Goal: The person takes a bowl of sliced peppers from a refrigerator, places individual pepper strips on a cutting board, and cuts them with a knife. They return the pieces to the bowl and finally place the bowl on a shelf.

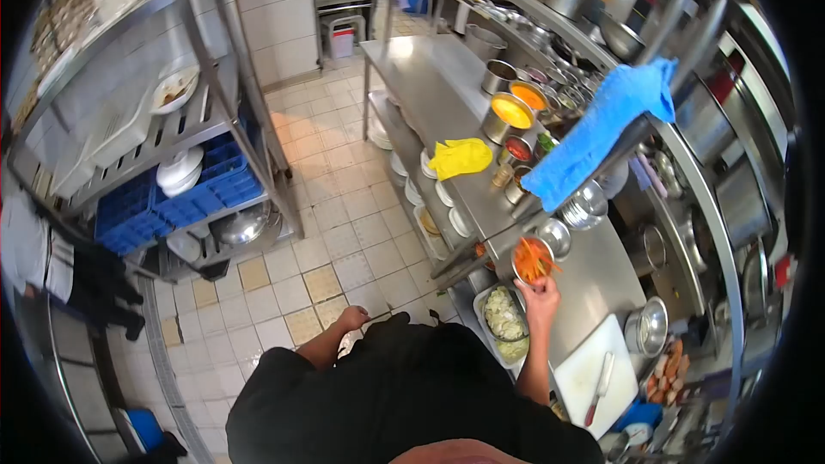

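My right hand (540,292) is closed on the near rim of a metal bowl filled with orange carrot strips (533,259), at the steel counter's left edge. Just beside it is a white tray (481,326) with a metal bowl of pale sliced vegetable (503,311) in it. Empty metal bowls (553,239) stand right behind the carrot bowl. My left hand (352,318) hangs low over the tiled floor at my left side, its fingers curled; a thin dark thing shows by the fingers, too small to name.
A white cutting board (597,374) with a knife (600,387) lies at the right. A blue cloth (601,133) hangs on a rail; a yellow cloth (461,158) lies on the steel table (421,77). Pots (510,112) stand behind. A person (60,266) stands far left by a rack (163,155).
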The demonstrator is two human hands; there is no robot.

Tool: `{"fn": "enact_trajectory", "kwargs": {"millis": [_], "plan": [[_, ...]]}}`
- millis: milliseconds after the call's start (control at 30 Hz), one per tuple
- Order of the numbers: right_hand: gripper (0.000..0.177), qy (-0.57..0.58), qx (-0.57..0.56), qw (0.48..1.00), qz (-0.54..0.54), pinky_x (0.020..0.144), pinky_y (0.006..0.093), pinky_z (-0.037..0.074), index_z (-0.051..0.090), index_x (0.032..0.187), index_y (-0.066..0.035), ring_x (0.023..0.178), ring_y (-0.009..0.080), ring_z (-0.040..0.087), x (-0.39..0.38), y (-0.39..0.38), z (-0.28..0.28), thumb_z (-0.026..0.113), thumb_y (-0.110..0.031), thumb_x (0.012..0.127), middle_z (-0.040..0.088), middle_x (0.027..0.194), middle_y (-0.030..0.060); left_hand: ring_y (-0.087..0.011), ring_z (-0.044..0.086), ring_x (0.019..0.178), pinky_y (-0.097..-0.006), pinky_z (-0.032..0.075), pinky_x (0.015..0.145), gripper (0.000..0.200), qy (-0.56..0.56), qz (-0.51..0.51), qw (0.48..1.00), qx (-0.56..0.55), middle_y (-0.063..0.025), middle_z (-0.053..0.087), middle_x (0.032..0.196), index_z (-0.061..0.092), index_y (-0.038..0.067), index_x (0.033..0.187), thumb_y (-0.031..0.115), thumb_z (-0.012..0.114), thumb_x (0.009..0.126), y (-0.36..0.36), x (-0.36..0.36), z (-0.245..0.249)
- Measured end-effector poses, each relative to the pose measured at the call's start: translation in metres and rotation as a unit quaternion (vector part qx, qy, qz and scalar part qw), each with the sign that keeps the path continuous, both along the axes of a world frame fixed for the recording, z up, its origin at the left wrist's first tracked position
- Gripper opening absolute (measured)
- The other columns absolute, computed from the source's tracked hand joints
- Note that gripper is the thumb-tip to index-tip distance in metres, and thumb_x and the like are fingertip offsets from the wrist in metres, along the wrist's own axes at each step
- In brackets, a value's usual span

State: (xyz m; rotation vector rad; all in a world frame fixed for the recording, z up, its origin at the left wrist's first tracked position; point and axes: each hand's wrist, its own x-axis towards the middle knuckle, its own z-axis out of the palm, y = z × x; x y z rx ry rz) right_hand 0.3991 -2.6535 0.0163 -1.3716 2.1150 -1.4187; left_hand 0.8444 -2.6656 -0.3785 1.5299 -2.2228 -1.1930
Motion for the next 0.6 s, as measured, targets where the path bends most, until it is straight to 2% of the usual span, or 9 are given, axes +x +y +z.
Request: {"fn": "enact_trajectory", "kwargs": {"millis": [67,100,133,167,200,267,333,433,600], "plan": [[0.039,-0.123,-0.051,0.988,0.084,0.056,0.0243,0.035,0.053,0.074,-0.008,0.064,0.0061,0.04,0.028,-0.016,0.033,0.091,-0.012,0.07,0.047,0.07,-0.0057,-0.0422,0.066,0.091,-0.0495,0.052,0.08,0.038,0.046,0.093,0.988,0.118,-0.0229,0.069,0.095,0.073,0.004,0.085,0.04,0.063,0.082,-0.009,-0.015,0.038],[0.039,-0.023,-0.005,0.995,0.098,0.061,0.0265,0.047,0.056,0.078,-0.005,0.071,0.0063,0.053,0.021,-0.021,0.033,0.093,-0.016,0.07,0.059,0.073,-0.002,-0.0401,0.067,0.089,-0.048,0.053,0.079,0.034,0.03,0.05,0.995,0.078,-0.022,0.07,0.094,0.074,0.004,0.083,0.037,0.065,0.082,-0.012,-0.012,0.029],[0.039,-0.01,-0.028,0.99,0.139,0.06,0.0255,0.047,0.056,0.078,-0.006,0.072,0.0058,0.055,0.019,-0.03,0.032,0.093,-0.014,0.07,0.059,0.073,-0.0026,-0.0242,0.074,0.081,-0.0369,0.056,0.072,0.03,-0.016,0.055,0.991,0.12,-0.0139,0.074,0.088,0.074,0.005,0.104,0.03,0.066,0.089,-0.009,-0.007,0.021],[0.04,-0.022,-0.037,0.986,0.161,0.057,0.0236,0.046,0.055,0.077,-0.006,0.068,0.0055,0.054,0.032,-0.034,0.058,0.094,-0.014,0.069,0.056,0.072,-0.0029,-0.0366,0.069,0.092,-0.0439,0.055,0.082,0.032,-0.062,-0.115,0.991,-0.028,-0.0178,0.073,0.096,0.075,0.006,0.088,0.036,0.066,0.083,-0.008,0.009,0.001],[0.042,-0.073,-0.036,0.979,0.186,0.052,0.0217,0.039,0.055,0.076,-0.007,0.061,0.0031,0.047,0.034,-0.04,0.068,0.095,-0.015,0.068,0.054,0.07,-0.0049,-0.0339,0.07,0.092,-0.0429,0.055,0.082,0.035,-0.006,-0.068,0.995,0.075,-0.0154,0.074,0.095,0.076,0.005,0.088,0.039,0.066,0.084,0.001,0.021,-0.019],[0.042,-0.049,-0.026,0.974,0.22,0.05,0.0206,0.036,0.055,0.076,-0.008,0.06,0.0009,0.045,0.034,-0.047,0.091,0.095,-0.015,0.067,0.052,0.068,-0.0067,-0.0258,0.072,0.082,-0.0406,0.055,0.074,0.031,-0.054,-0.149,0.986,0.045,-0.015,0.074,0.086,0.077,0.007,0.087,0.036,0.072,0.079,0.021,0.045,-0.004],[0.043,-0.048,-0.036,0.962,0.266,0.049,0.0201,0.031,0.056,0.076,-0.01,0.057,-0.0017,0.039,0.036,-0.057,0.115,0.096,-0.015,0.065,0.048,0.064,-0.0099,-0.025,0.072,0.08,-0.04,0.054,0.073,0.029,-0.106,-0.18,0.97,0.121,-0.015,0.074,0.085,0.077,0.006,0.086,0.034,0.072,0.079,0.039,0.065,-0.011],[0.043,-0.04,-0.056,0.947,0.314,0.048,0.0202,0.03,0.055,0.075,-0.01,0.056,-0.001,0.037,0.031,-0.074,0.154,0.097,-0.014,0.064,0.047,0.064,-0.0104,-0.0237,0.071,0.077,-0.0392,0.054,0.07,0.025,-0.155,-0.217,0.938,0.222,-0.0149,0.074,0.083,0.077,0.005,0.084,0.029,0.072,0.078,0.061,0.083,-0.014],[0.046,0.036,-0.111,0.934,0.337,0.049,0.0202,0.028,0.055,0.073,-0.01,0.056,0.0,0.035,0.027,-0.115,0.213,0.098,-0.016,0.057,0.046,0.063,-0.01,-0.0217,0.069,0.072,-0.0377,0.053,0.067,0.02,-0.18,-0.259,0.905,0.286,-0.0148,0.073,0.079,0.076,0.004,0.08,0.023,0.072,0.077,0.067,0.082,-0.005]]}}
